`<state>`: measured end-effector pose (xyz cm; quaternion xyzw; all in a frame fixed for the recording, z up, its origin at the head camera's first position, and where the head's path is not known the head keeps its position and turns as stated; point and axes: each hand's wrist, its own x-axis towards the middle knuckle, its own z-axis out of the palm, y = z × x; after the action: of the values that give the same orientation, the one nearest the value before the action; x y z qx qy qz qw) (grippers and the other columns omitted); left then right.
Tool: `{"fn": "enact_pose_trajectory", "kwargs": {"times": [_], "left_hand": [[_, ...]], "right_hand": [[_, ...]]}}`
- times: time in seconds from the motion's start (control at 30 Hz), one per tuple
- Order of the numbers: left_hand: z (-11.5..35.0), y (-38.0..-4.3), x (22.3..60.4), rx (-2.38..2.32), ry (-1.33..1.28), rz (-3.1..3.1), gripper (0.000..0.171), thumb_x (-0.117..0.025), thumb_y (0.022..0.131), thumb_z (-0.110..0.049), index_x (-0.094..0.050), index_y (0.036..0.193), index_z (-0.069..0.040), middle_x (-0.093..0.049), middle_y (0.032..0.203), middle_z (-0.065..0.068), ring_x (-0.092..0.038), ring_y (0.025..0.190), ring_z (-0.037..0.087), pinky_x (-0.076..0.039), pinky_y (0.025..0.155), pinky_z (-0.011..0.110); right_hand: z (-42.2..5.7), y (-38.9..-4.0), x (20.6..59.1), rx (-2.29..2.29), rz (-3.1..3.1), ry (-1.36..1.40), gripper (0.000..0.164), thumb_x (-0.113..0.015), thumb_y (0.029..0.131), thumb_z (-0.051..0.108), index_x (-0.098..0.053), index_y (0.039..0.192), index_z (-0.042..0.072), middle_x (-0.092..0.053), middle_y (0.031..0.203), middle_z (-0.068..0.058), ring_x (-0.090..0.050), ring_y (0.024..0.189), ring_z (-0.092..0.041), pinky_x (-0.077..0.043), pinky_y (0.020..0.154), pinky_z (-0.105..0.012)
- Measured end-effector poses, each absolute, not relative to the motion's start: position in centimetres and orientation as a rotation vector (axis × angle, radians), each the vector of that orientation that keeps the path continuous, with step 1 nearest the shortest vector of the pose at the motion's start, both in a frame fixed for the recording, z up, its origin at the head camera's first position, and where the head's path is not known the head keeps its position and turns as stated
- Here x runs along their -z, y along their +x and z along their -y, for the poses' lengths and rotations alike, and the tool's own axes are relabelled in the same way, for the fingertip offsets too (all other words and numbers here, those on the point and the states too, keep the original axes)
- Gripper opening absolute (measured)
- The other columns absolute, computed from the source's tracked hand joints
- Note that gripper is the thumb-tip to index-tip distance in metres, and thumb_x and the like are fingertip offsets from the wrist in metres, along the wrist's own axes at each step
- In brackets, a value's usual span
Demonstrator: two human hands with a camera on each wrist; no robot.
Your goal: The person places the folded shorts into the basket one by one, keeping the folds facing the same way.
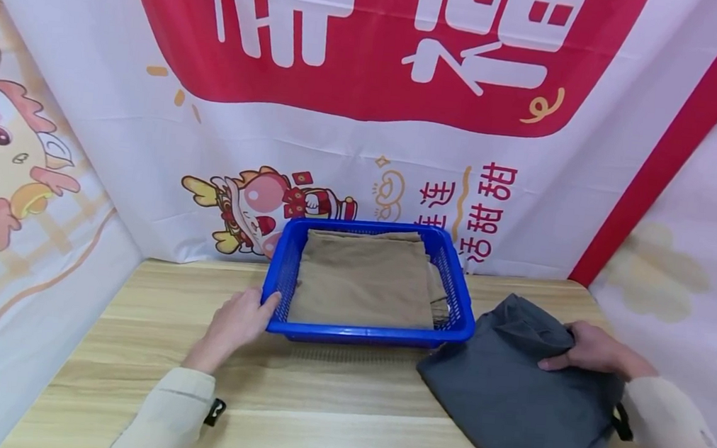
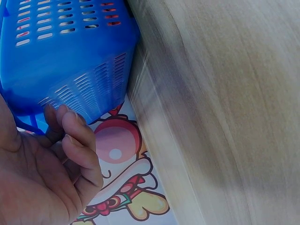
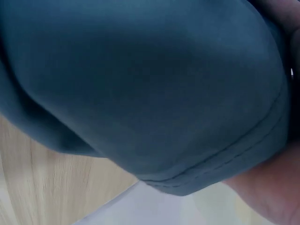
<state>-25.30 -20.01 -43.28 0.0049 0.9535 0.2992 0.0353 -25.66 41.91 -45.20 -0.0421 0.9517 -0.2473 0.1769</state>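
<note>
A blue plastic basket (image 1: 362, 333) with slotted walls stands near the back of the table, and folded tan cloth (image 1: 363, 281) lies in it. My left hand (image 1: 239, 324) grips the basket's rim at its left front corner. In the left wrist view, the fingers curl at the rim beside the basket wall (image 2: 65, 56). My right hand (image 1: 591, 350) holds a folded dark grey cloth (image 1: 522, 402) by its upper right part, just right of the basket. A double-stitched hem shows on this cloth (image 3: 150, 103) in the right wrist view, where it hides most of the hand.
The wooden table (image 1: 317, 405) extends in front of the basket. Behind it hangs a white and red printed backdrop (image 1: 366, 139), close to the basket's far side. Printed sheets also rise at the left (image 1: 24, 173) and right.
</note>
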Motion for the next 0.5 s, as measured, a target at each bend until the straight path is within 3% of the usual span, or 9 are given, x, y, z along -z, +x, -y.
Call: {"fn": "enact_pose_trajectory", "kwargs": {"times": [0.17,0.5], "left_hand": [[20.0,-25.3,43.2,-0.923,0.010,-2.925,0.046,-0.041,0.109,-0.041,-0.061,0.106,0.001,-0.057,0.073,0.009,-0.054,0.061,0.022,-0.038,0.053,0.032],[20.0,-25.2,43.3,-0.923,-0.001,-2.924,0.046,-0.042,0.108,-0.042,-0.061,0.105,0.000,-0.058,0.074,0.009,-0.054,0.062,0.022,-0.038,0.053,0.033]], "right_hand": [[-40.7,-24.8,44.8,0.660,-2.688,-0.085,0.073,-0.088,0.076,0.047,-0.057,0.114,-0.007,-0.064,0.104,-0.012,-0.060,0.093,-0.028,-0.053,0.083,-0.050],[-39.0,-23.8,44.9,0.600,-2.859,-0.193,0.081,-0.085,0.075,0.054,-0.052,0.114,-0.008,-0.062,0.100,-0.014,-0.058,0.088,-0.030,-0.053,0.077,-0.048]]}}
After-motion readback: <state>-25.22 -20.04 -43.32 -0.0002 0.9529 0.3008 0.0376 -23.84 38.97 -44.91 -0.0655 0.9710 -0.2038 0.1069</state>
